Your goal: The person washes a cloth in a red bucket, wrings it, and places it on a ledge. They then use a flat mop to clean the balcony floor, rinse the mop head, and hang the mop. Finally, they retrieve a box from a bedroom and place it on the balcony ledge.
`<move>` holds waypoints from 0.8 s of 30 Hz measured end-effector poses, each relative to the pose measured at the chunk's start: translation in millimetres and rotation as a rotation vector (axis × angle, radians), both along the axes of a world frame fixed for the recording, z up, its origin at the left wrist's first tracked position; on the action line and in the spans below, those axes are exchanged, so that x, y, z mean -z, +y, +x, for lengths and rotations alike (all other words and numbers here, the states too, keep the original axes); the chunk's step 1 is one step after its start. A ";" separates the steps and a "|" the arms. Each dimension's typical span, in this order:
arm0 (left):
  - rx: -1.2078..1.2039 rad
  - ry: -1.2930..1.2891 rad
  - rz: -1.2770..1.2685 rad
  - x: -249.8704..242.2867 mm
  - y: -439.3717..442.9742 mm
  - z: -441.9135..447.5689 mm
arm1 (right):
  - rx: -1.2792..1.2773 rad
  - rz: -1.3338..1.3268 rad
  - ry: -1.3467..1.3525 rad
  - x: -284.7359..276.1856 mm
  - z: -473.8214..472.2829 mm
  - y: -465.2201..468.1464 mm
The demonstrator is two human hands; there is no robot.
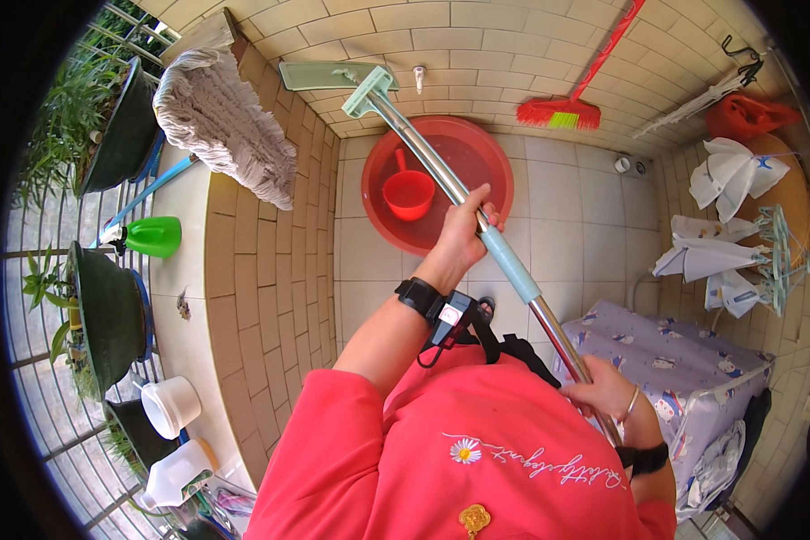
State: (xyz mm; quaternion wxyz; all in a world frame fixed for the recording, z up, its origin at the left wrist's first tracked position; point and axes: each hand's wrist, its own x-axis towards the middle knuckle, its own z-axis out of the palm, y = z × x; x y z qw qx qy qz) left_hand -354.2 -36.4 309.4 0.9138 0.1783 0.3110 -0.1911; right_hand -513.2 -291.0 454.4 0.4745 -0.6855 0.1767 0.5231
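Observation:
My left hand [466,229] grips a telescopic metal pole [432,158] just above its pale blue sleeve. Lower down, near my right side, my right hand [601,388] is closed around the same pole. It runs slantwise from my waist up towards the tiled wall. A pale green plastic head [370,92] sits at its far end. Behind that head is a flat pale green plate [310,75]; I cannot tell whether the two are joined. Under the pole, a red plastic basin [466,131] stands on the floor, with a red dipper [408,196] in it.
A string mop head [223,121] overhangs the left ledge [179,270], which also holds a green spray bottle [152,236], planters [108,317] and a white bucket [171,406]. A wall tap [419,77] and red broom [560,111] are ahead. A purple cloth cover [661,364] stands right.

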 end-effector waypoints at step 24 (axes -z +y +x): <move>-0.023 -0.204 0.306 -30.0 -26.8 -54.7 | 0.100 0.189 -0.136 24.0 -0.7 -44.6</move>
